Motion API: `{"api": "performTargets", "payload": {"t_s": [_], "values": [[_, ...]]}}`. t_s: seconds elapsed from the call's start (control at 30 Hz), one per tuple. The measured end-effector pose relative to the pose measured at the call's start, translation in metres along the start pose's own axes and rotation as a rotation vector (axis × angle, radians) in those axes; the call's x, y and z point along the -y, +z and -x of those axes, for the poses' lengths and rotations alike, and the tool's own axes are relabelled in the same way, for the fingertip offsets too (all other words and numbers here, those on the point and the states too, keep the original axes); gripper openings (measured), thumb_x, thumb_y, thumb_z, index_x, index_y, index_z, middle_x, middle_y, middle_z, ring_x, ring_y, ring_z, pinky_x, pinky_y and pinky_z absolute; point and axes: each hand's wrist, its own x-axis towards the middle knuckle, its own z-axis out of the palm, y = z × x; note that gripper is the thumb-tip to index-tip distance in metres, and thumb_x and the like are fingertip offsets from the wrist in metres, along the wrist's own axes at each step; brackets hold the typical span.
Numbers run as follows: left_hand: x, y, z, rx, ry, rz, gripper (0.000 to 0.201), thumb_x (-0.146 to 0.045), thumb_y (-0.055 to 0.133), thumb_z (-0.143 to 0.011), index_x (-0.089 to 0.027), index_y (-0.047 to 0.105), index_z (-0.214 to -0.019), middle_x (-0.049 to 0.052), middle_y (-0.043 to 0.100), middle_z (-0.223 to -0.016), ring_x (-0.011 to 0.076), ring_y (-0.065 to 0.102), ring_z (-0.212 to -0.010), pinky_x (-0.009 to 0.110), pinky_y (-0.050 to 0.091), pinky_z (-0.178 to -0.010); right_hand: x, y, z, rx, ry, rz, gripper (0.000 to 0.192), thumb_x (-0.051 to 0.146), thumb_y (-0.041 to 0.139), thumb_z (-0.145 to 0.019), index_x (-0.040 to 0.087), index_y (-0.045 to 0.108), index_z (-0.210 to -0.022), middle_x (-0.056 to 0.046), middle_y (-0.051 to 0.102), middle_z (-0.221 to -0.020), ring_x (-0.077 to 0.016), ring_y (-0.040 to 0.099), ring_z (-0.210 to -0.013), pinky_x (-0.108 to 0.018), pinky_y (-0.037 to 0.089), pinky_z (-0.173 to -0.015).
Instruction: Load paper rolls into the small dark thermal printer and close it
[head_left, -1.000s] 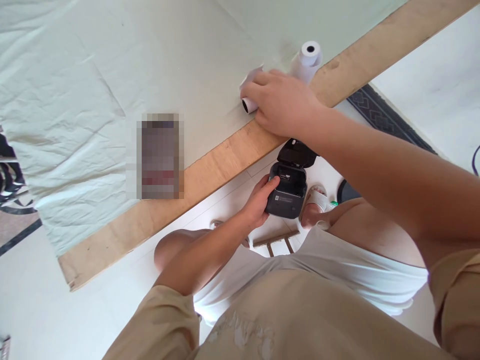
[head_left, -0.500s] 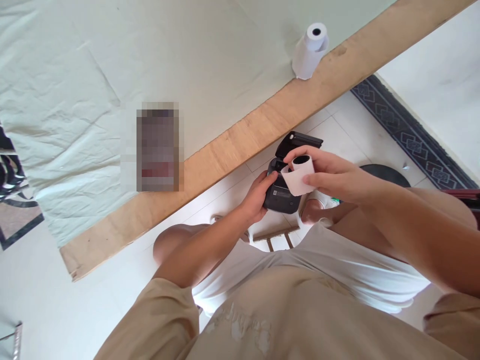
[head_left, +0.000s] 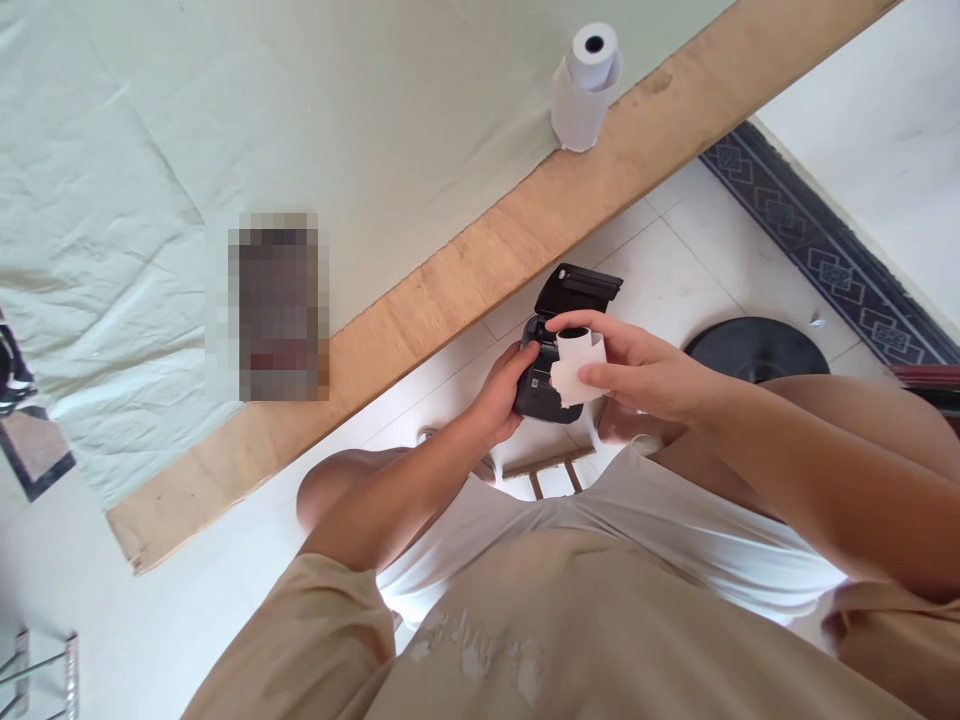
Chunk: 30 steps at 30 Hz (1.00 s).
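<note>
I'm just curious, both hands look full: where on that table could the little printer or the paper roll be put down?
The pale cloth lies bare between the blurred dark object and the upright paper roll. The bare wooden edge is a narrow free strip. It is crowded below the table, where the left hand grips the printer and the right hand holds a small roll.

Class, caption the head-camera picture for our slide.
Left hand holds open black label printer; right hand holds small white paper roll over it.

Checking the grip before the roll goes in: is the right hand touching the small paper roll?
Touching. The head view shows the right hand pinching the small paper roll, thumb above and fingertip below, over the open printer.
</note>
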Motion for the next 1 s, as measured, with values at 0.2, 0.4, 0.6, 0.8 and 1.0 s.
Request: {"api": "performTargets", "payload": {"t_s": [0.2, 0.4, 0.6, 0.8, 1.0], "values": [[0.002, -0.003, -0.003, 0.005, -0.003, -0.006, 0.063, -0.059, 0.106, -0.063, -0.021, 0.072, -0.100, -0.002, 0.071, -0.081, 0.0170, 0.068, -0.074, 0.030, 0.054, -0.071, -0.002, -0.001, -0.012, -0.081, -0.001, -0.175, 0.061, 0.028, 0.072, -0.086, 0.031, 0.059, -0.146, -0.006, 0.078, -0.120, -0.0225, 0.079, -0.108, -0.037, 0.068, -0.085], [0.001, -0.007, -0.003, 0.030, 0.013, -0.054, 0.062, -0.065, 0.102, -0.068, -0.021, 0.071, -0.101, 0.003, 0.077, -0.088, 0.0227, 0.074, -0.084, 0.032, 0.051, -0.071, -0.007, 0.000, -0.015, -0.191, -0.102, 0.280, 0.049, 0.037, 0.074, -0.089, 0.030, 0.066, -0.137, -0.004, 0.078, -0.106, -0.0216, 0.074, -0.087, -0.037, 0.062, -0.075], [0.001, -0.004, 0.001, 0.001, 0.030, -0.061, 0.070, -0.068, 0.102, -0.065, -0.021, 0.070, -0.105, 0.004, 0.079, -0.092, 0.0258, 0.077, -0.092, 0.032, 0.052, -0.072, -0.016, -0.004, -0.014, -0.278, -0.398, 0.881, 0.062, 0.027, 0.061, -0.089, 0.023, 0.066, -0.150, -0.013, 0.075, -0.136, -0.0291, 0.076, -0.113, -0.044, 0.063, -0.096], [0.001, -0.003, 0.004, 0.005, 0.058, -0.074, 0.071, -0.071, 0.102, -0.064, -0.021, 0.069, -0.104, 0.002, 0.078, -0.089, 0.0253, 0.077, -0.091, 0.031, 0.051, -0.072, -0.027, -0.008, -0.019, -0.387, -0.448, 1.209, 0.035, 0.024, 0.061, -0.094, 0.023, 0.069, -0.128, -0.010, 0.084, -0.115, -0.0279, 0.076, -0.093, -0.037, 0.054, -0.078], [0.003, -0.004, 0.005, 0.003, 0.074, -0.046, 0.066, -0.067, 0.103, -0.065, -0.021, 0.070, -0.098, -0.002, 0.070, -0.080, 0.0182, 0.069, -0.077, 0.029, 0.045, -0.068, -0.028, -0.010, -0.020, -0.379, -0.471, 1.300, 0.021, 0.024, 0.059, -0.100, 0.025, 0.071, -0.117, -0.007, 0.086, -0.111, -0.0251, 0.074, -0.086, -0.034, 0.046, -0.074]]}}
